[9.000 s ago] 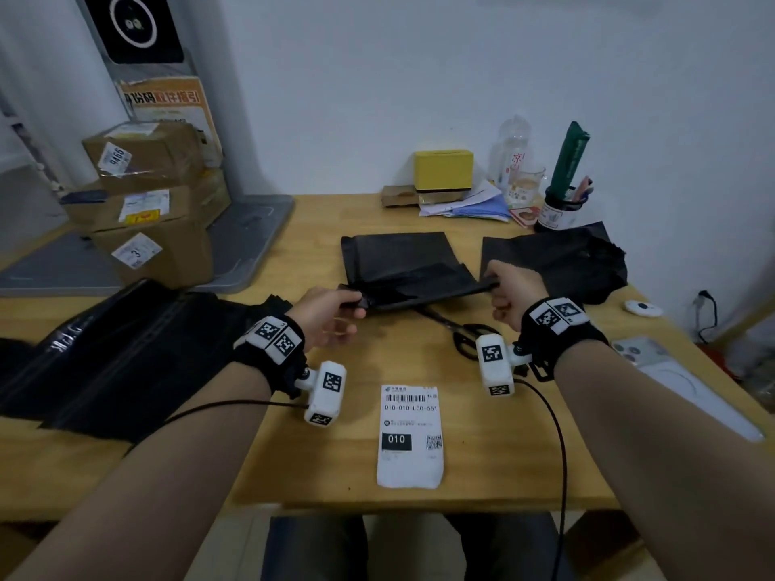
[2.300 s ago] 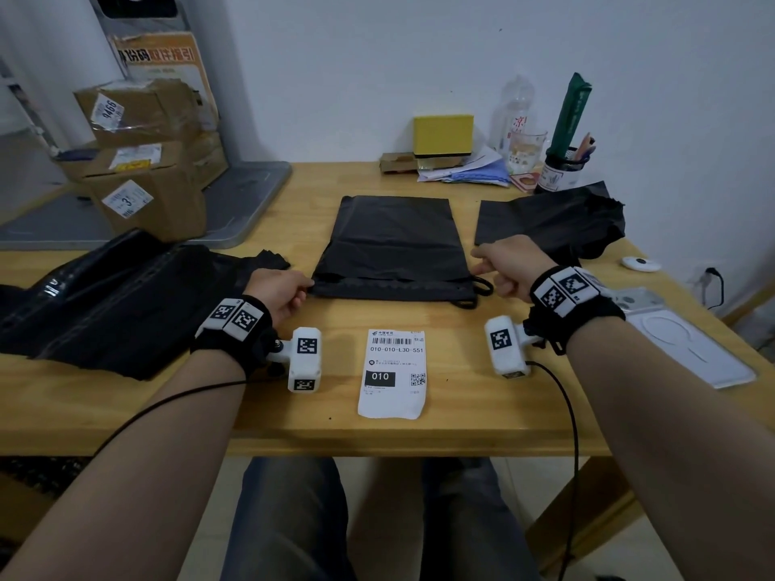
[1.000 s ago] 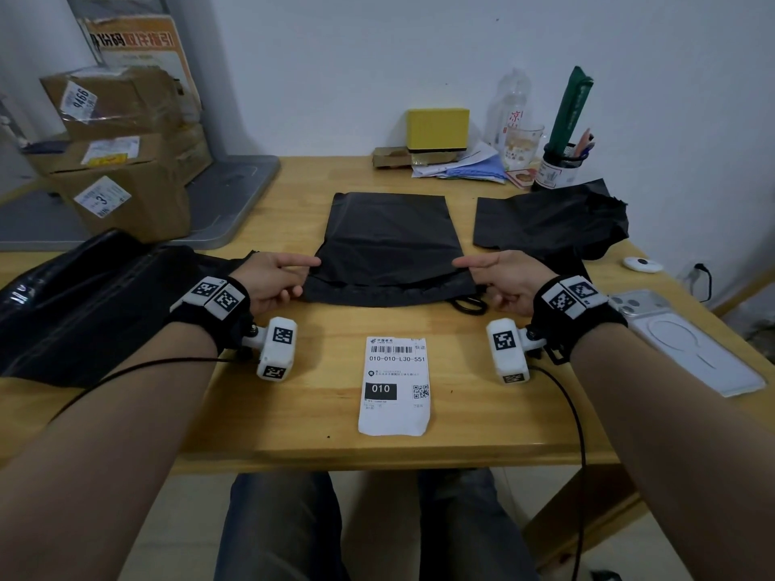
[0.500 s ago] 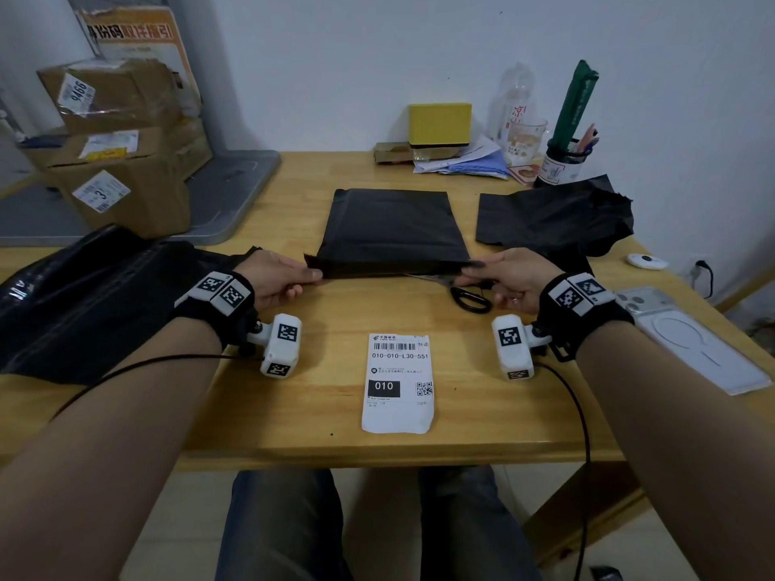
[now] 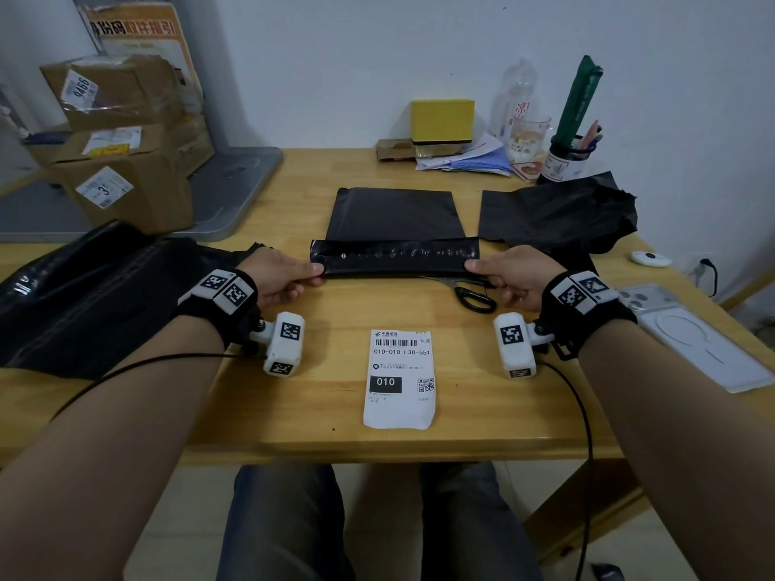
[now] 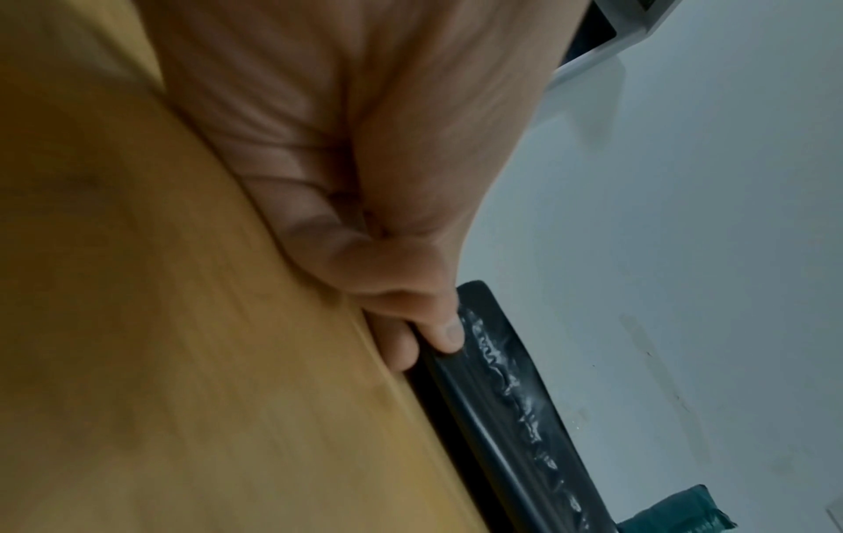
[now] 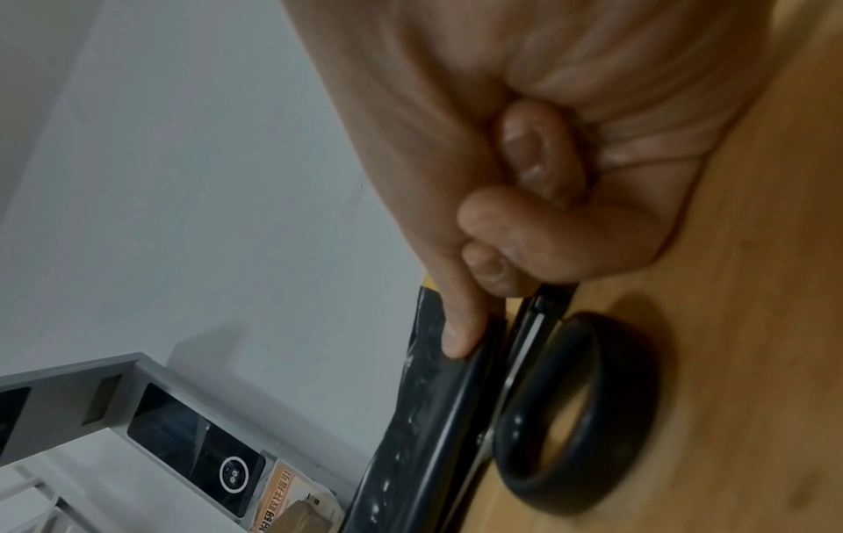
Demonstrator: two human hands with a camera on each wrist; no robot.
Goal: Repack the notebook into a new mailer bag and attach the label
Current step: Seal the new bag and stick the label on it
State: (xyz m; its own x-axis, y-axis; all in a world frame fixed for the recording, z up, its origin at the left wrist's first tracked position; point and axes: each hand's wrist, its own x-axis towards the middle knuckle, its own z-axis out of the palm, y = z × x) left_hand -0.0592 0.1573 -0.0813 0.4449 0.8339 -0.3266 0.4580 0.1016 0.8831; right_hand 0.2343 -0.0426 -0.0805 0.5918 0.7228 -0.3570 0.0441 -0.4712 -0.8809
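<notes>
A black mailer bag [image 5: 394, 213] lies flat at the table's middle, its near flap [image 5: 394, 262] folded up and over so the shiny adhesive strip shows. My left hand [image 5: 285, 276] pinches the flap's left end [image 6: 460, 357] between thumb and forefinger. My right hand [image 5: 503, 276] pinches the right end [image 7: 460, 357] the same way, other fingers curled. The white shipping label [image 5: 400, 377] lies flat near the front edge, between my wrists. The notebook is not visible; whether it is inside the bag I cannot tell.
Black-handled scissors [image 5: 472, 293] lie just under the flap's right end. A crumpled black bag [image 5: 553, 213] sits at right, a pile of black bags [image 5: 84, 287] at left, a phone [image 5: 687, 333] at far right. Cardboard boxes [image 5: 121, 140] and desk clutter [image 5: 503, 136] stand behind.
Both hands have lifted the bag's near edge and folded the flap back over the bag, which bares the shiny strip and uncovers the scissors. The label has not moved.
</notes>
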